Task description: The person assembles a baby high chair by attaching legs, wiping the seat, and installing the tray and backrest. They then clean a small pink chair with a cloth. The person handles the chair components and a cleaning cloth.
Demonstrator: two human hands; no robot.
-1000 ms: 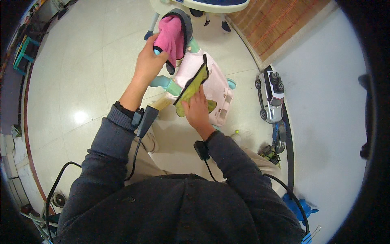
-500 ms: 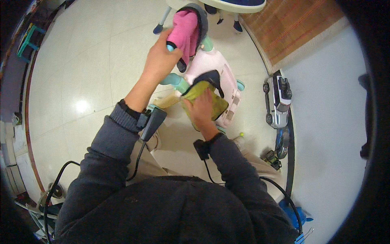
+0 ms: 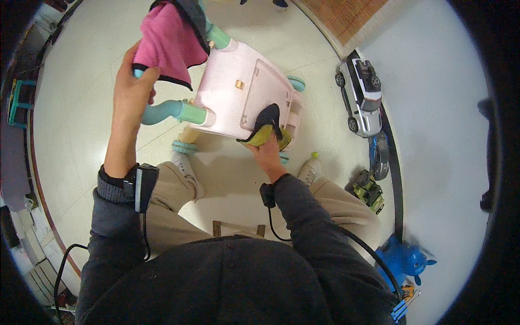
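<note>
A pale pink wheeled children's toy (image 3: 222, 103), with green and teal tubing and teal wheels, stands tilted in front of me. My left hand (image 3: 130, 89) is closed around its teal handle (image 3: 140, 73) at the left. Over that side hangs a pink cloth (image 3: 168, 43) with black edging; a dark grey part shows above it. My right hand (image 3: 266, 154) grips a yellow-green cloth (image 3: 260, 135) with a dark underside, pressed to the toy's near right edge. Its fingertips are partly hidden by the cloth.
Along the wall at right stand a white and silver toy car (image 3: 364, 97), a dark blue toy car (image 3: 379, 154) and a camouflage toy vehicle (image 3: 369, 189). Nearer lies a blue animal toy (image 3: 403, 260). A teal stool (image 3: 21, 103) is at far left. Black cables run by both arms.
My left hand has moved left with the handle, and the toy has swung left, baring more of its pink surface. The yellow-green cloth, spread flat under my right hand before, is now bunched at the edge.
</note>
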